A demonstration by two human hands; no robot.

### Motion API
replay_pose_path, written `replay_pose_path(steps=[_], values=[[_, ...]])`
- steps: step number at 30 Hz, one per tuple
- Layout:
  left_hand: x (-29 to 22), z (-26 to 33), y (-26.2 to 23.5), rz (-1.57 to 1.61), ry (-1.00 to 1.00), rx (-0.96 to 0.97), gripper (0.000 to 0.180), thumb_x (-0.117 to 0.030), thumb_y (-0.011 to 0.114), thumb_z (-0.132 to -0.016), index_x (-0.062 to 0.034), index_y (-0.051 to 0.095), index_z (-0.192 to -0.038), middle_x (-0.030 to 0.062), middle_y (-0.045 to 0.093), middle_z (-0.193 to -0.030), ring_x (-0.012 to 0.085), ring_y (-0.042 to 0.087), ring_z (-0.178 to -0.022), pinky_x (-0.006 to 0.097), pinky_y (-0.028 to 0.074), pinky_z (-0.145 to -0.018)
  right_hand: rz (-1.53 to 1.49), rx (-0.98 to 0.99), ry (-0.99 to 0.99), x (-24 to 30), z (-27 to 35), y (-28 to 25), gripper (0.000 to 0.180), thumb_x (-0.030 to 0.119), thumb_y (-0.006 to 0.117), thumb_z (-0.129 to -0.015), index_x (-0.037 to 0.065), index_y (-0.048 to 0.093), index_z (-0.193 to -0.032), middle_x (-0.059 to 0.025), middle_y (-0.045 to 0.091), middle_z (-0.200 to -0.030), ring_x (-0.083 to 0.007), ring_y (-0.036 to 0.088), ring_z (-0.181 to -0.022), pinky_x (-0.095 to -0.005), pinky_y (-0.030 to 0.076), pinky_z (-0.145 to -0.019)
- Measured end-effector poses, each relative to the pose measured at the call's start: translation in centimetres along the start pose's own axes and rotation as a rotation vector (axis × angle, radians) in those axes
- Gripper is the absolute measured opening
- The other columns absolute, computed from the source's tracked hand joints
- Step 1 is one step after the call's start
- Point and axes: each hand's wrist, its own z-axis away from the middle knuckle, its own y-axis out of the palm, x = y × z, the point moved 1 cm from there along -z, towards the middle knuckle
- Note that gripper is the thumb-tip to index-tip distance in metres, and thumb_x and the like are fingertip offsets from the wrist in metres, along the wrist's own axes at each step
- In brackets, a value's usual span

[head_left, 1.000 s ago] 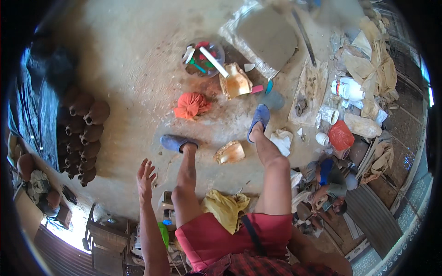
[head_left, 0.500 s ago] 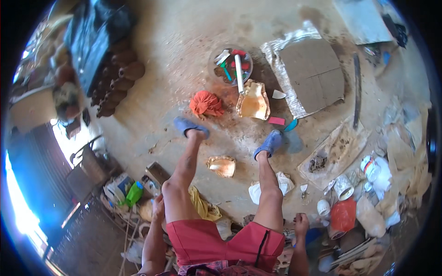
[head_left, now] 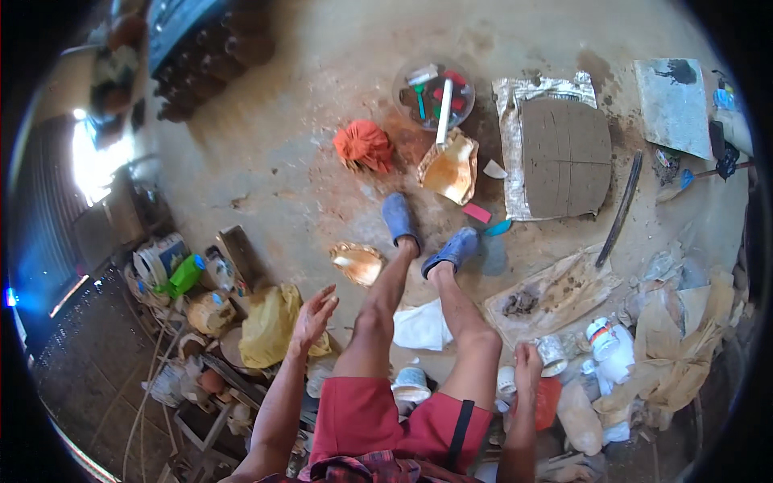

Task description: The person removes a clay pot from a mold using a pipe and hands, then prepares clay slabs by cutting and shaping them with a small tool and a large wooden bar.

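Floor (head_left: 274, 173): tan, stained
Far middle: basin (head_left: 398, 103), red bundle (head_left: 363, 145)
Right side: pale sheet (head_left: 513, 165), dark stick (head_left: 620, 211)
Near: white cloth (head_left: 422, 325)

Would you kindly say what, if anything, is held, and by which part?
The left grip is empty; whether the curled right grip holds anything cannot be told.

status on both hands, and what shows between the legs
Left hand open, empty, by yellow bag. Right hand curled, nothing visible in grip, near white can. White sheet, pale tub between legs.
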Motion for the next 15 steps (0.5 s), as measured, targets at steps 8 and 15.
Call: replay_pose_path(steps=[8,15], values=[[8.9,-0.9,5.4,0.346,-0.216,-0.151,0.062,-0.039,0.063,-0.108,-0.0056,0.049,-0.158,0.0095,0.056,-0.153,0.0256,0.056,-0.136,0.043,0.049,-0.108,-0.009,0.083,-0.304,7.5,-13.8,4.7,0.028,0.024,0.068,-0.102,0.0,0.071,-0.115,-0.019,0.076,-0.105,-0.0318,0.075,-0.097,-0.0428,0.058,-0.087],[23.2,-5.1,14.4,0.651,-0.379,-0.34,0.074,-0.05,0.065,-0.105,-0.014,0.04,-0.165,0.0113,0.045,-0.164,0.0312,0.052,-0.139,0.046,0.048,-0.109,0.26,0.399,-0.665,18.6,-22.0,13.9,0.03,0.023,0.069,-0.101,-0.002,0.07,-0.118,-0.0212,0.074,-0.109,-0.0335,0.073,-0.103,-0.0403,0.056,-0.09]])
